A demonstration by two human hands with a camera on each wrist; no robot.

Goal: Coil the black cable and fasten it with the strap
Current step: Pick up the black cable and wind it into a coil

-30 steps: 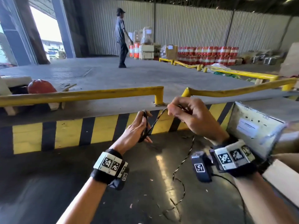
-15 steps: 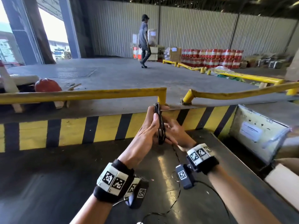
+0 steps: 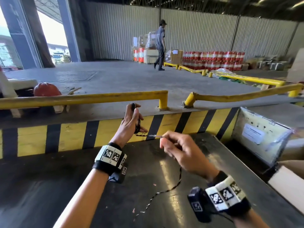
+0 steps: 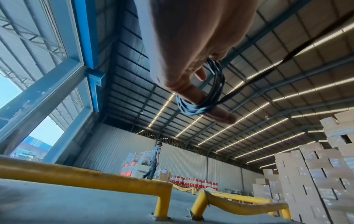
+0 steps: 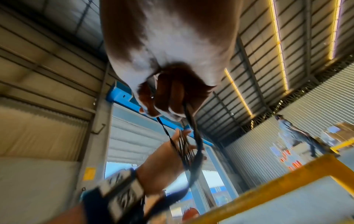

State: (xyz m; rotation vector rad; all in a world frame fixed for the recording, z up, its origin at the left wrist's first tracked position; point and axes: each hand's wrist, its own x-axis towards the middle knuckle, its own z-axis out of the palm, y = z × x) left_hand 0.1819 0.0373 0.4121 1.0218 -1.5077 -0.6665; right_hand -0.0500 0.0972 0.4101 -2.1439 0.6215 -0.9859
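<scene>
My left hand (image 3: 132,120) is raised upright and holds a coil of thin black cable (image 3: 137,123) looped from its fingertips down to the thumb. In the left wrist view the coil (image 4: 204,98) wraps over the thumb (image 4: 220,114). My right hand (image 3: 176,149) is lower and to the right, pinching the cable (image 3: 154,136), which runs taut from the coil. In the right wrist view the curled fingers (image 5: 168,104) grip the cable (image 5: 165,131). The loose tail (image 3: 164,192) hangs below onto the dark surface. I see no strap.
A dark work surface (image 3: 74,186) lies under both arms. A yellow-and-black striped kerb (image 3: 69,137) and yellow rails (image 3: 79,98) stand just ahead. A metal box (image 3: 256,129) and cardboard (image 3: 289,183) are at the right. A person (image 3: 160,45) walks far back.
My right hand has pulled away from the coil, down and to the right, drawing a stretch of cable taut. The left hand has stayed raised with the coil. The distant person has walked right.
</scene>
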